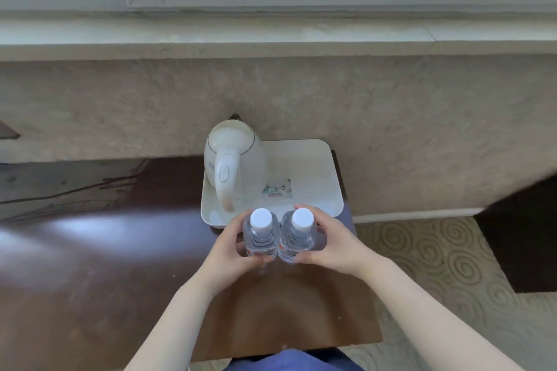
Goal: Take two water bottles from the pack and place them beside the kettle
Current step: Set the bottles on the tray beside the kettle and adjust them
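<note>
Two clear water bottles with white caps stand upright side by side, touching, just in front of the white tray (pixel 313 166). My left hand (pixel 229 247) grips the left bottle (pixel 261 235). My right hand (pixel 331 245) grips the right bottle (pixel 298 233). A white electric kettle (pixel 233 159) stands on the left part of the tray, its handle pointing toward me, just behind the bottles. Whether the bottles rest on the tabletop or hang a little above it cannot be told. No bottle pack is in view.
The tray sits at the far right corner of a dark brown wooden table (pixel 105 265), against a textured beige wall (pixel 391 117) under a window sill. Patterned carpet (pixel 437 256) lies to the right, with a dark piece of furniture (pixel 530 235) at the right edge.
</note>
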